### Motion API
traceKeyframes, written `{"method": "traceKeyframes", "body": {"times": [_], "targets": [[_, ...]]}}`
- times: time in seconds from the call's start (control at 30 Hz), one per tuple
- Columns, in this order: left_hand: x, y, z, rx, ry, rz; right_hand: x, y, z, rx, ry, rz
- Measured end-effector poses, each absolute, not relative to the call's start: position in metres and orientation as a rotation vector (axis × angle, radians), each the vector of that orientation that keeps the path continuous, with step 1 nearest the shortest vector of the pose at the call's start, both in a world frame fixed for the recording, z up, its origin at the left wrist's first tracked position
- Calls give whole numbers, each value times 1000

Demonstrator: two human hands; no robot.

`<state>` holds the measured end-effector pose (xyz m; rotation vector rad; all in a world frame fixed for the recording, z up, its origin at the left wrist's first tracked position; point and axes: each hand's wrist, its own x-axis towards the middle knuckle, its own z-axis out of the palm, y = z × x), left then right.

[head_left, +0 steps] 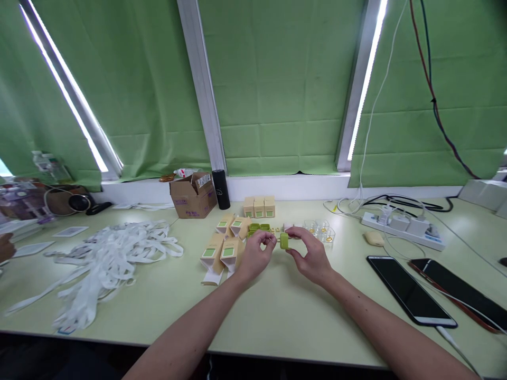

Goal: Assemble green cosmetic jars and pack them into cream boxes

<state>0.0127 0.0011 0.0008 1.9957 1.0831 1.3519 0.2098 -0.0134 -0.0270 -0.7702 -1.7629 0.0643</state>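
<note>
Over the middle of the table, my right hand (pixel 311 256) grips a small green block-shaped piece (pixel 284 240) between thumb and fingers. Just left of it, my left hand (pixel 257 253) is closed in a pinch, its fingertips close to the green piece; what they hold is too small to make out. Behind my left hand sit several small green square containers (pixel 254 227). To its left stand several tan cardboard boxes (pixel 213 249) with green labels and open white flaps. Clear plastic cups (pixel 327 232) with gold-coloured bits inside lie beyond my right hand.
Three tan boxes (pixel 259 207) stand farther back, near a brown carton (pixel 193 195) and a black bottle (pixel 221 190). White straps (pixel 119 253) are heaped left. Right are a power strip (pixel 404 230), cables and two phones (pixel 410 290). Another person's hand (pixel 5 247) shows far left.
</note>
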Motion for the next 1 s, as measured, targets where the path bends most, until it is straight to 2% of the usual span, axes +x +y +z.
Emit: {"method": "traceKeyframes", "body": {"times": [0.33,0.53,1.0], "targets": [[10,4,1,1925,1120,1357,211,-13,-25,-794,-1765,62],[5,12,-4,1893,1227,1483,213,-12,-23,-823,-1770,41],[10,0,-5,2429,919,1395,214,-15,-21,-749,-1943,-116]]}}
